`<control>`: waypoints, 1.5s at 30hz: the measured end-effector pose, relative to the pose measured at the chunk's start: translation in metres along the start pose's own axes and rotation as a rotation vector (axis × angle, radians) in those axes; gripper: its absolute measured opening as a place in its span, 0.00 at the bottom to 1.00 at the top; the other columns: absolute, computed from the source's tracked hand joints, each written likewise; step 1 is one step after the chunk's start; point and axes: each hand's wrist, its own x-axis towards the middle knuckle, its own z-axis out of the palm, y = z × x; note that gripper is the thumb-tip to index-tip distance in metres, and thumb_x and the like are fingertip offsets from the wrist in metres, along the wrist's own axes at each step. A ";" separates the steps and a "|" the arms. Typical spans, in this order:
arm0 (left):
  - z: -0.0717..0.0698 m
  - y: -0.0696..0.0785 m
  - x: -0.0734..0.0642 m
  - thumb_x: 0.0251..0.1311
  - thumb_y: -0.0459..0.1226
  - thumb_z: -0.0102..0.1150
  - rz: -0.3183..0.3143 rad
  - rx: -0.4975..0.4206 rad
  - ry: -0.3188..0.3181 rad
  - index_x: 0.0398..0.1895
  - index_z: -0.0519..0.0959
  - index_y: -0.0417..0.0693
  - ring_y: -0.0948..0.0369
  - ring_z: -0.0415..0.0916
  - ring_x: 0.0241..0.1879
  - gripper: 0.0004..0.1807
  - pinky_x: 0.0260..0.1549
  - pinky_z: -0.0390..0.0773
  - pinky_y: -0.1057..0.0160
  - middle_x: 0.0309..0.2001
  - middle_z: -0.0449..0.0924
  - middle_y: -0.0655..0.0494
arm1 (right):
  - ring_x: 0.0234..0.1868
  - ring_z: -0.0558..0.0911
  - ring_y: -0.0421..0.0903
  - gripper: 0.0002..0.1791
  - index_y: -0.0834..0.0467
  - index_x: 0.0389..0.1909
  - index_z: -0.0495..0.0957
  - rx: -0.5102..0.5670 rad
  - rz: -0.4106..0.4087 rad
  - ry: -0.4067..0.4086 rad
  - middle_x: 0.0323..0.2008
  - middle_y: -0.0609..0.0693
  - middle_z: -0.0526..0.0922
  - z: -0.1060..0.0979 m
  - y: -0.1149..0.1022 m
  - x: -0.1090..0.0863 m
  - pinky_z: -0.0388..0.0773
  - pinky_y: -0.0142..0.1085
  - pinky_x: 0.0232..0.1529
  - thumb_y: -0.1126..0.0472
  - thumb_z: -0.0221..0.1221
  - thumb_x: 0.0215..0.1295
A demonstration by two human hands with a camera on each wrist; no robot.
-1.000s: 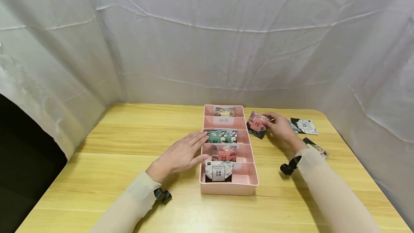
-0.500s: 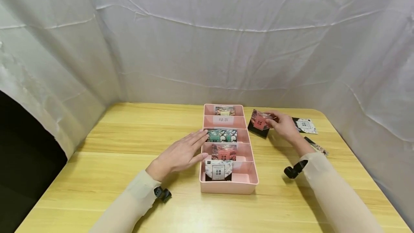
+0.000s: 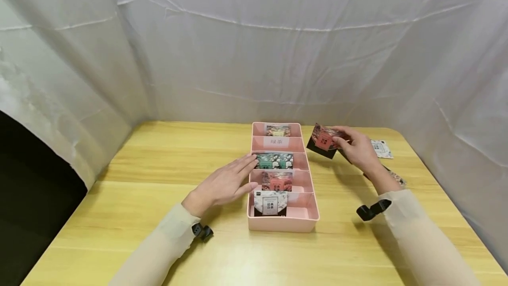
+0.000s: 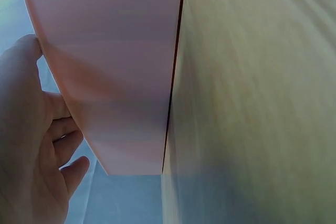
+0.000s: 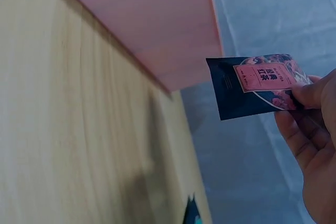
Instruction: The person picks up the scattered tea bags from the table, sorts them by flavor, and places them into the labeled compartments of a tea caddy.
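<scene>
My right hand point(image 3: 359, 151) pinches a black-and-red tea sachet point(image 3: 323, 141) by one edge, raised over the table right of the pink divided box point(image 3: 283, 224). In the right wrist view the sachet point(image 5: 257, 85) shows its pink label, thumb across one end. My left hand point(image 3: 224, 184) rests against the box's left rim with fingers extended; the left wrist view shows fingertips at the rim of the box wall point(image 4: 110, 77). Inside the box stand a white sachet point(image 3: 270, 204), a red sachet point(image 3: 276, 182), green sachets point(image 3: 274, 161) and a yellow-labelled sachet point(image 3: 278, 131).
A white sachet point(image 3: 382, 148) lies on the wooden table point(image 3: 158, 158) behind my right hand. Another sachet point(image 3: 397, 178) is partly covered by my right wrist. A paper label point(image 3: 276, 141) marks one compartment. Pale curtain point(image 3: 278, 56) hangs around the table.
My right hand has lifted the red sachet and drawn it slightly to the right and away from the table. My left hand stays at the box rim. The view has tilted slightly.
</scene>
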 end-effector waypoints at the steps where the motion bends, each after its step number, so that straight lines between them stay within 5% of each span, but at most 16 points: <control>1: 0.000 0.000 0.000 0.73 0.62 0.24 0.000 0.001 0.000 0.77 0.51 0.41 0.54 0.41 0.76 0.41 0.72 0.49 0.54 0.77 0.46 0.45 | 0.37 0.82 0.53 0.17 0.58 0.59 0.78 -0.004 -0.005 0.009 0.41 0.61 0.84 -0.001 -0.003 -0.001 0.77 0.27 0.28 0.60 0.57 0.72; 17: 0.001 0.000 -0.003 0.73 0.62 0.24 0.003 0.004 0.002 0.76 0.52 0.40 0.52 0.44 0.75 0.42 0.71 0.52 0.53 0.77 0.46 0.44 | 0.34 0.81 0.44 0.16 0.57 0.57 0.80 0.025 -0.161 0.054 0.42 0.55 0.84 0.002 -0.046 -0.019 0.76 0.24 0.32 0.65 0.58 0.70; 45: 0.002 0.000 -0.004 0.74 0.60 0.23 0.009 0.062 0.005 0.75 0.55 0.39 0.51 0.45 0.75 0.40 0.71 0.51 0.53 0.76 0.48 0.45 | 0.35 0.85 0.46 0.15 0.58 0.56 0.79 0.261 -0.150 -0.278 0.39 0.52 0.85 0.036 -0.074 -0.032 0.85 0.42 0.37 0.65 0.58 0.69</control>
